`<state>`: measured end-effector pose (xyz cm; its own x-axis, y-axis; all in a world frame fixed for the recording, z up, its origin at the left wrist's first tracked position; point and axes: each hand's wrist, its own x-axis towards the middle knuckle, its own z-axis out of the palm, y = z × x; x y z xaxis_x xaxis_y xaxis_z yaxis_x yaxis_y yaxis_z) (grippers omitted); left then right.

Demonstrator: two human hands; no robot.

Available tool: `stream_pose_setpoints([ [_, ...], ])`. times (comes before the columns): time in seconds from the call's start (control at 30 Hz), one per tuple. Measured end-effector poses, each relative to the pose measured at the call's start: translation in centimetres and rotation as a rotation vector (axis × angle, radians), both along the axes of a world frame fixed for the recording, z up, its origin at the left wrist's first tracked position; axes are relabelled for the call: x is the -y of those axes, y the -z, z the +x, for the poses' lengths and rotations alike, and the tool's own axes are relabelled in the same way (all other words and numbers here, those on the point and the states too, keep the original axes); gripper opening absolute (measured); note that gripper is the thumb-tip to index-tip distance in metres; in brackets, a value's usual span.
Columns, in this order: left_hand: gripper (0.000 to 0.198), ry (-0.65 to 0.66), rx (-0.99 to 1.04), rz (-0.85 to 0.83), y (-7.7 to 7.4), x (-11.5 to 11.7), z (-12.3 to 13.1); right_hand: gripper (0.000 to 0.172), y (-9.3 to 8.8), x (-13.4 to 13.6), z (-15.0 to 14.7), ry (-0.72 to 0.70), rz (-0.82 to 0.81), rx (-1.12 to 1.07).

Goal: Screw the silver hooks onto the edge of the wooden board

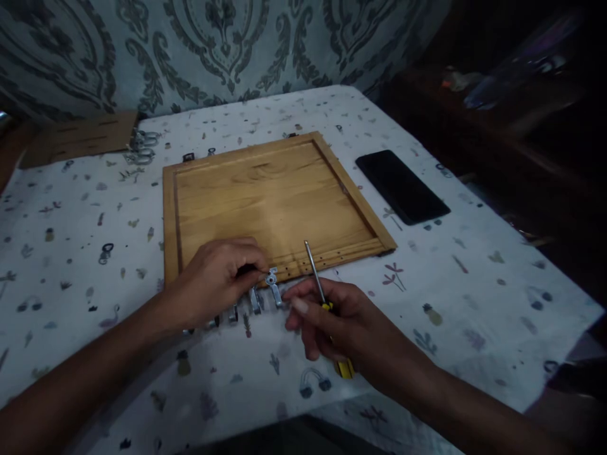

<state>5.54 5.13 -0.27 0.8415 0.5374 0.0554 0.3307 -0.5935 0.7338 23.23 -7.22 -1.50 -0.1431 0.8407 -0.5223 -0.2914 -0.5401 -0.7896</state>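
A framed wooden board [265, 196] lies on the table with a row of small dark holes along its near edge. At that edge a silver metal hook [274, 287] sits against the wood, and my left hand [220, 272] pinches its upper end between thumb and forefinger. Further left, more metal hooks [255, 302] stick out over the near edge, partly hidden by my left hand and wrist. In my right hand [336, 316] is a screwdriver [313, 268] with a yellow and black handle, its shaft pointing up and away over the board. Whether a screw is in my left fingertips is hidden.
A black phone [402, 186] lies to the right of the board. At the back left, a piece of brown cardboard [80, 139] has several metal hooks [142, 146] beside it. A patterned white cloth [118, 253] covers the table; a patterned sofa [218, 50] stands behind.
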Motion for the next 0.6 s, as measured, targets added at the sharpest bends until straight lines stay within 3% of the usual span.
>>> stream_pose_setpoints([
  [0.2, 0.014, -0.020, -0.006, -0.006, 0.1, 0.1, 0.1, 0.033, -0.4, 2.1, 1.6, -0.052, 0.027, 0.090],
  [0.33, 0.015, -0.018, -0.001, 0.004, 0.1, 0.1, 0.1, 0.041, -0.2, 2.4, 1.6, 0.044, 0.147, -0.048],
  [0.43, 0.014, -0.017, 0.009, 0.007, 0.1, 0.1, 0.1, 0.019, -0.3, 2.3, 1.9, 0.041, 0.188, -0.171],
  [0.6, 0.013, -0.034, 0.003, -0.038, 0.0, 0.2, 0.1, 0.020, -0.9, 1.9, 3.6, 0.086, 0.153, -0.359],
])
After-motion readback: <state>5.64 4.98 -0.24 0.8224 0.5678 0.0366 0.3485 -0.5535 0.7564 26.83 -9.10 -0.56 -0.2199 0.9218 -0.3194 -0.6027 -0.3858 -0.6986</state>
